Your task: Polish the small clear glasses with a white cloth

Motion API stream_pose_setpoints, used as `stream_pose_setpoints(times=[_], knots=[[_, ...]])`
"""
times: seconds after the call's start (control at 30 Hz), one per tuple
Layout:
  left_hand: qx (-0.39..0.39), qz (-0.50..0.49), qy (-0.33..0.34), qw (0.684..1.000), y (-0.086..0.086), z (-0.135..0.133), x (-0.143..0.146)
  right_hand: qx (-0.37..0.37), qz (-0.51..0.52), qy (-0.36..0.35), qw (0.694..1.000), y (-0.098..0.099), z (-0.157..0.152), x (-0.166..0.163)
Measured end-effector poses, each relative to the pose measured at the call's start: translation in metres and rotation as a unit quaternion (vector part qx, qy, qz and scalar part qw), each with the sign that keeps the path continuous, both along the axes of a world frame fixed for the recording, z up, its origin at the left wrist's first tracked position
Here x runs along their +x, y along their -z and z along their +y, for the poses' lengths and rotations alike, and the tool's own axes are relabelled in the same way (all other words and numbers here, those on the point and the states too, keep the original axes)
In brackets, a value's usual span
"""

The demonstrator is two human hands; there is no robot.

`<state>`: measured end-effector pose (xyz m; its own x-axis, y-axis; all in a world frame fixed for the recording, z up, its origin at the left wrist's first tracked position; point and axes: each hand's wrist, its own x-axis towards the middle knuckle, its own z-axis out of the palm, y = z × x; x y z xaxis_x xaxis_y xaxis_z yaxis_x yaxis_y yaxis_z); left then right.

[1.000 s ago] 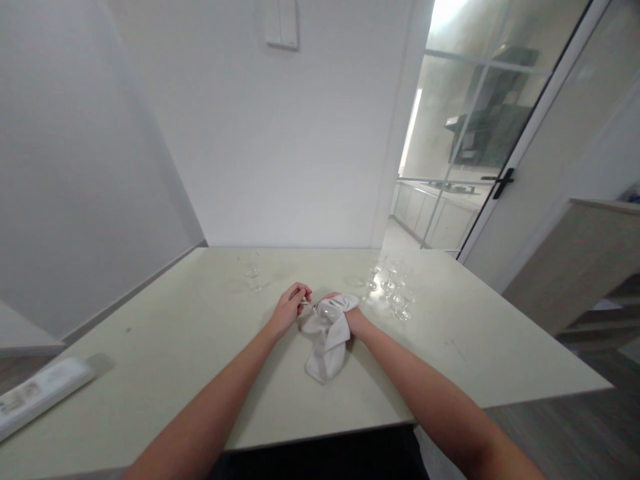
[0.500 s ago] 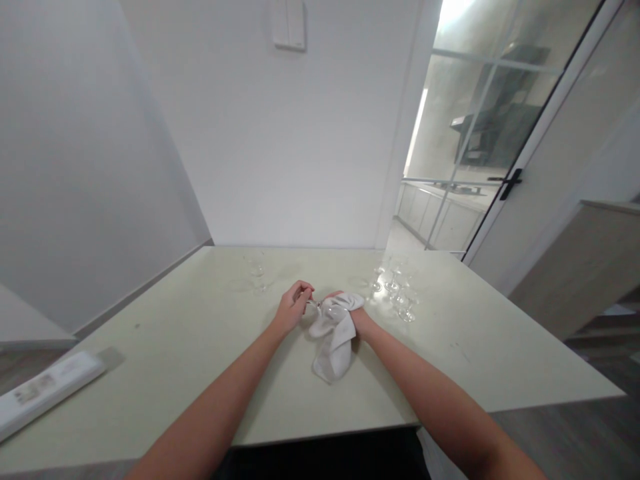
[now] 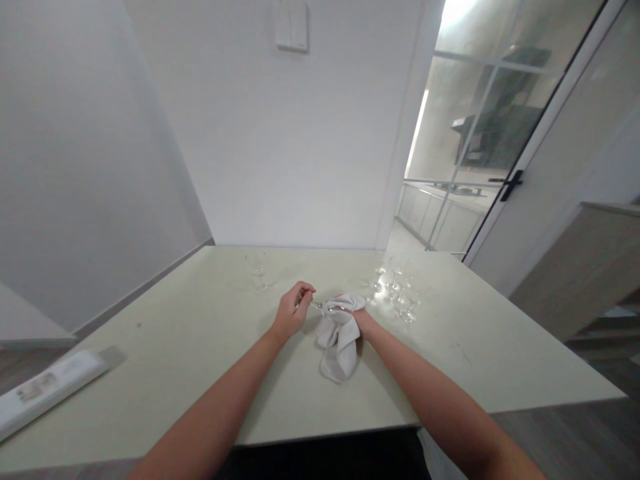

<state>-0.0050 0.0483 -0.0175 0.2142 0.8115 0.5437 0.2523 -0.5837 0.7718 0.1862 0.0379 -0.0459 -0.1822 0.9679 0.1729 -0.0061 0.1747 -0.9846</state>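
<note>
My left hand is closed on the foot end of a clear stemmed glass, which lies sideways between my hands above the table. The bowl of the glass points right, into a whitish cloth. My right hand is wrapped in that cloth and grips it around the bowl; most of its fingers are hidden. One end of the cloth hangs down toward the near side of the table. On the right stand several clear stemmed glasses, and a single stemmed glass is at the back left.
The pale table meets a white wall at the back. A long white box with printed pictures lies at the left edge. Beyond the right side is a glass-paned door with a black handle.
The cloth and the glass bowl have turned a little in my right hand, and the hanging cloth end has shifted slightly right. My left hand keeps its hold on the foot end.
</note>
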Motion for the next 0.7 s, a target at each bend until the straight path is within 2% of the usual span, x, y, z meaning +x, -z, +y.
stream_pose_setpoints(times=[0.2, 0.47, 0.7], knots=[[0.046, 0.023, -0.015, 0.999, -0.002, -0.004, -0.002, -0.001, -0.033, -0.016, 0.999, 0.002, 0.002, -0.001], [0.164, 0.036, 0.012, 0.986, -0.006, -0.016, -0.003, 0.045, -0.065, -0.006, 0.997, 0.011, 0.007, 0.002], [0.125, 0.029, -0.026, 0.991, -0.006, -0.006, -0.004, 0.099, -0.115, -0.011, 0.988, 0.003, 0.005, 0.003]])
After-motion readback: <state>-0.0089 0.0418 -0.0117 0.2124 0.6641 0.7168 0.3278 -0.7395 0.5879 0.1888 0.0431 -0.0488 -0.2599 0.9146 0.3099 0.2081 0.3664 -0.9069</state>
